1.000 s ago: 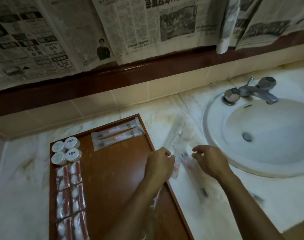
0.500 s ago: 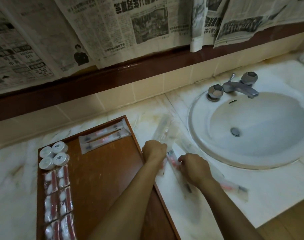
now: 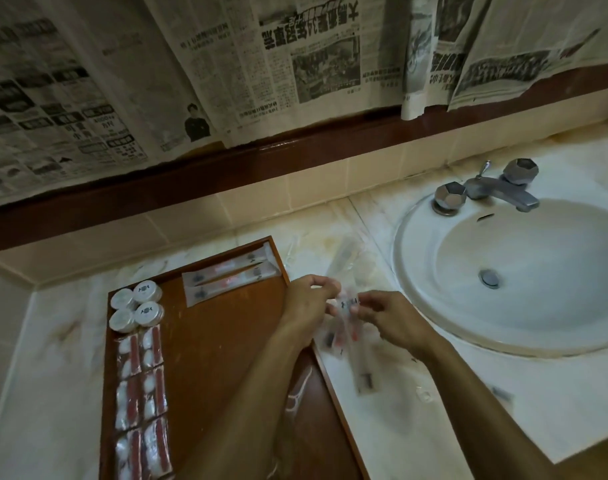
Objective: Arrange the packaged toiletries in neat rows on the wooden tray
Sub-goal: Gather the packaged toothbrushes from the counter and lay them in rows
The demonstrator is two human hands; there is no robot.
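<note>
Gathering clear packets beside the tray

My left hand (image 3: 307,306) and right hand (image 3: 389,318) are both pinching the long clear packets (image 3: 346,327) just off the wooden tray (image 3: 212,341)'s right edge, over the counter (image 3: 417,410).

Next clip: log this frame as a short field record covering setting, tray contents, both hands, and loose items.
setting: marble counter beside a sink
wooden tray: four round tins, six red-and-white packets, two long sachets
left hand: pinches clear packets
right hand: pinches the same packets
loose items: more clear packets on the counter
</note>
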